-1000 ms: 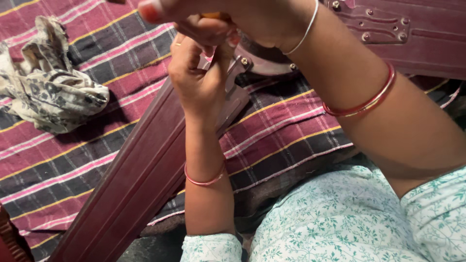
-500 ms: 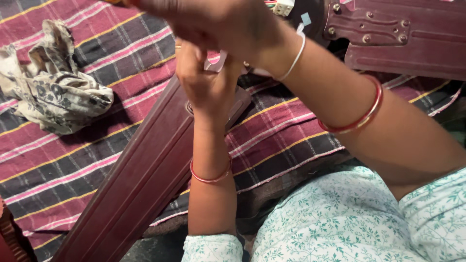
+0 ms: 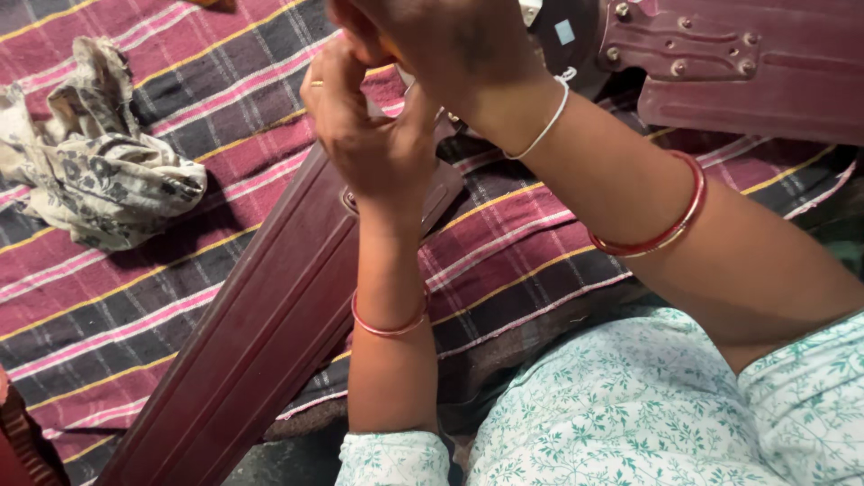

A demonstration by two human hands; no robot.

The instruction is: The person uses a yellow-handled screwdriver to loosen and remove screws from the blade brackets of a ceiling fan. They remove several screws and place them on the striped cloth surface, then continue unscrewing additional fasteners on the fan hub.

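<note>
A long maroon fan blade (image 3: 261, 324) lies slantwise on a striped blanket (image 3: 108, 306). My left hand (image 3: 369, 144) is curled around the blade's upper end by its metal bracket, with the fingers closed. Just above it, touching its fingers, my right hand (image 3: 441, 45) is closed on a small tool. Only a sliver of the tool's yellow handle (image 3: 389, 47) shows. What lies between the two hands is hidden. Both wrists wear red bangles.
A second maroon blade (image 3: 774, 90) with a screwed bracket (image 3: 684, 45) lies at the top right, beside the dark fan hub (image 3: 562, 36). A crumpled patterned cloth (image 3: 99, 171) sits at the left. My lap in green-printed fabric (image 3: 630, 405) fills the bottom right.
Both hands have shifted slightly up and left at the blade's end. My right forearm has swung lower, uncovering more of the hub and the second blade's bracket.
</note>
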